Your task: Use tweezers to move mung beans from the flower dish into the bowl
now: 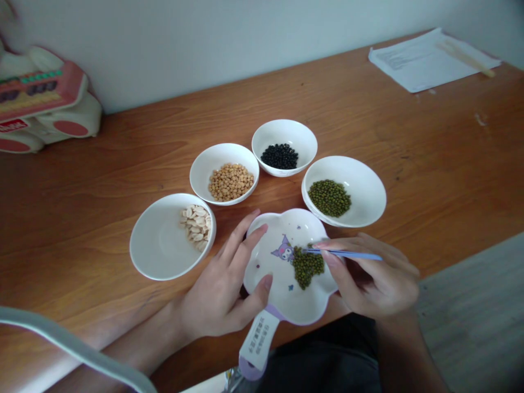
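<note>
A flower-shaped white plate (286, 297) with a purple cartoon print and a purple handle sits at the table's near edge. A small heap of green mung beans (307, 266) lies on it. My left hand (223, 286) rests against the plate's left rim, thumb and fingers on its edge. My right hand (374, 278) pinches thin blue tweezers (347, 254), whose tips point left at the heap of beans.
Behind the plate stands an arc of white bowls: pale peanuts (196, 225), yellow soybeans (230, 182), black beans (280, 156), green mung beans (329, 197). A pink and white toy (41, 103) sits far left; papers (429, 60) lie far right. The wooden table's edge runs close to my body.
</note>
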`<control>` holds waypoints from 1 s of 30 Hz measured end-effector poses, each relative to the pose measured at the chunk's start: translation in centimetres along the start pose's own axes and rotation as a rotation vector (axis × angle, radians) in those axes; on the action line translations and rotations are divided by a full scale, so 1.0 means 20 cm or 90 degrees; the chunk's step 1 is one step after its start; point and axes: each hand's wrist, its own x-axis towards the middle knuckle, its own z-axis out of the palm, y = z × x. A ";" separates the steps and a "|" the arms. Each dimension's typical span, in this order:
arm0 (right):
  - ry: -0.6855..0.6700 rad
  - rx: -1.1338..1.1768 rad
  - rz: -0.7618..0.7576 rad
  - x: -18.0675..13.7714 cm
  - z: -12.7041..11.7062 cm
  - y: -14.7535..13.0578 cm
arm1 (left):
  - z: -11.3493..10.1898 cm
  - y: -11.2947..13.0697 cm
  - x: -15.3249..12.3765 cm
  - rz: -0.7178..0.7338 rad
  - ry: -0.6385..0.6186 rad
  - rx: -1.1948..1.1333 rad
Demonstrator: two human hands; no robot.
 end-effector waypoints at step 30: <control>-0.010 -0.014 -0.022 0.01 -0.01 0.00 | 0.00 0.00 0.00 0.006 0.002 0.002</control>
